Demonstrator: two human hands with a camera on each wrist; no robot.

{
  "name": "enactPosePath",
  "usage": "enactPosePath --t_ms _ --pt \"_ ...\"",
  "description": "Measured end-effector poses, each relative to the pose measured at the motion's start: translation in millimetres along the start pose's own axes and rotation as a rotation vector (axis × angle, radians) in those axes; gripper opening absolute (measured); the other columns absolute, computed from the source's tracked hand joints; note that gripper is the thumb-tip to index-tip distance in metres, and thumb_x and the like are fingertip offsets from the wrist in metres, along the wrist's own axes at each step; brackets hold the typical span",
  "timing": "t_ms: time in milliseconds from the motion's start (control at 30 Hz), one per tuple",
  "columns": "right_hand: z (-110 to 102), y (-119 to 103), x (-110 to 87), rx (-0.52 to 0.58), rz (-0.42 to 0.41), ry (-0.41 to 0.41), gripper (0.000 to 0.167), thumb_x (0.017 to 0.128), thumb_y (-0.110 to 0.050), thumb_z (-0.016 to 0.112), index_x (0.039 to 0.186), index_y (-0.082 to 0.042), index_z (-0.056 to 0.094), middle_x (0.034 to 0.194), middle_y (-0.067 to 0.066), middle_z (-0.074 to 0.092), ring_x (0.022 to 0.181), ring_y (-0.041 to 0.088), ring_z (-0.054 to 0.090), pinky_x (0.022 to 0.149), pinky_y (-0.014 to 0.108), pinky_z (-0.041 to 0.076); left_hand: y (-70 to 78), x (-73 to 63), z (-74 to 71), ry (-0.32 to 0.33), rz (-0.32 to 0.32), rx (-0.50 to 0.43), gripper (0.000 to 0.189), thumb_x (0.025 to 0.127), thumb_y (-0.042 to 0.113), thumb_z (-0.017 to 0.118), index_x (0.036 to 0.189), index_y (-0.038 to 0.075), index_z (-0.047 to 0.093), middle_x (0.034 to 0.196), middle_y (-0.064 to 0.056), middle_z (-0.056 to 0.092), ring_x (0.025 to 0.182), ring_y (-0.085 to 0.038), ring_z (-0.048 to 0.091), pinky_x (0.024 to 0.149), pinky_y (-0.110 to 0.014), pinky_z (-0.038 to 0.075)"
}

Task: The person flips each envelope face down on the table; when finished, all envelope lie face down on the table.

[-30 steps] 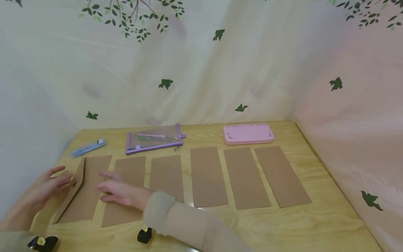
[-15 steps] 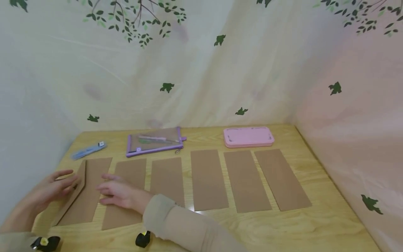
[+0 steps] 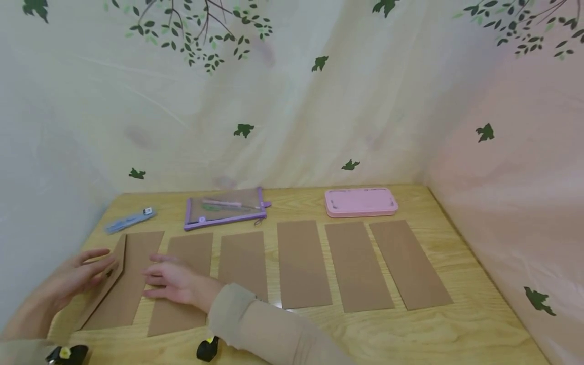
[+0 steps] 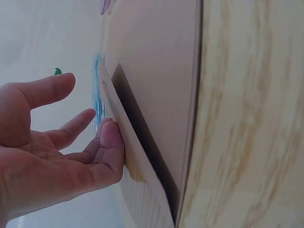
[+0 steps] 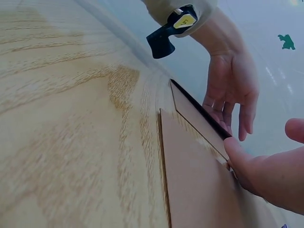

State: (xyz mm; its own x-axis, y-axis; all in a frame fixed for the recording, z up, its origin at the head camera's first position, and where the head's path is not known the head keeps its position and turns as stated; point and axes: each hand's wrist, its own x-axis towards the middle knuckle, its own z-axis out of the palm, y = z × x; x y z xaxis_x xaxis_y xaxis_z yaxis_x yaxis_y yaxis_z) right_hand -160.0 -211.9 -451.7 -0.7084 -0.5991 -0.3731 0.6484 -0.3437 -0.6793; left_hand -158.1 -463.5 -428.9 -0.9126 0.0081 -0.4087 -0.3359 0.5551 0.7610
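Observation:
At the far left of the head view lies a brown paper envelope [image 3: 139,276], its flap [image 3: 107,286] on the left side lifted at an angle. My left hand [image 3: 70,279] is beside that flap with relaxed fingers. In the left wrist view, the curved fingers of my left hand [image 4: 71,164] rest against the outer face of the flap [image 4: 135,149], with thumb and index finger apart. My right hand [image 3: 175,281] reaches over a second brown sheet [image 3: 193,246], its loosely spread fingertips at the envelope's right edge; it also shows in the right wrist view [image 5: 270,175].
Several more brown paper pieces [image 3: 303,263] lie in a row to the right. Behind them are a blue pen-like item [image 3: 130,220] in clear wrapping, a purple-edged zip pouch [image 3: 223,221] with pens, and a pink case [image 3: 360,203]. Printed curtains border the wooden table [image 3: 456,339].
The head view has tilted up slightly, so everything sits lower in it. My left hand has shifted a little right over the flap. My right hand stays almost in place.

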Motion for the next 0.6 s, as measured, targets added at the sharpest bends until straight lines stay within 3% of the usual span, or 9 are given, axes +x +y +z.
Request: enactPosePath --t_ms 200,500,600 --pt "-1.1 2.1 -1.0 0.011 -0.016 0.003 0.052 0.093 0.007 0.056 0.143 -0.008 0.054 0.141 0.027 0.051 0.139 0.048 0.039 0.109 0.065 0.038 -2.8 0.7 -0.1 -0.006 -0.011 0.031 0.082 0.108 0.044 0.044 0.151 -0.017 0.01 0.126 -0.004 0.055 0.094 0.002 0.053 0.077 -0.022 0.052" --pt "-1.3 2.9 -0.9 0.007 -0.035 0.004 0.052 0.091 0.007 0.056 0.141 -0.009 0.057 0.14 0.029 0.05 0.137 0.05 0.04 0.108 0.064 0.039 -5.1 2.5 0.3 -0.006 -0.022 0.006 0.081 0.108 0.044 0.046 0.151 -0.016 0.014 0.12 0.004 0.055 0.093 0.004 0.052 0.077 -0.021 0.053" --pt "-0.9 1.9 -0.5 0.01 -0.041 0.006 0.052 0.091 0.008 0.056 0.14 -0.009 0.058 0.14 0.029 0.05 0.136 0.051 0.04 0.107 0.064 0.04 -4.4 3.6 -0.1 -0.01 -0.024 0.008 0.081 0.108 0.045 0.046 0.151 -0.016 0.015 0.124 -0.002 0.056 0.093 0.006 0.051 0.077 -0.021 0.053"
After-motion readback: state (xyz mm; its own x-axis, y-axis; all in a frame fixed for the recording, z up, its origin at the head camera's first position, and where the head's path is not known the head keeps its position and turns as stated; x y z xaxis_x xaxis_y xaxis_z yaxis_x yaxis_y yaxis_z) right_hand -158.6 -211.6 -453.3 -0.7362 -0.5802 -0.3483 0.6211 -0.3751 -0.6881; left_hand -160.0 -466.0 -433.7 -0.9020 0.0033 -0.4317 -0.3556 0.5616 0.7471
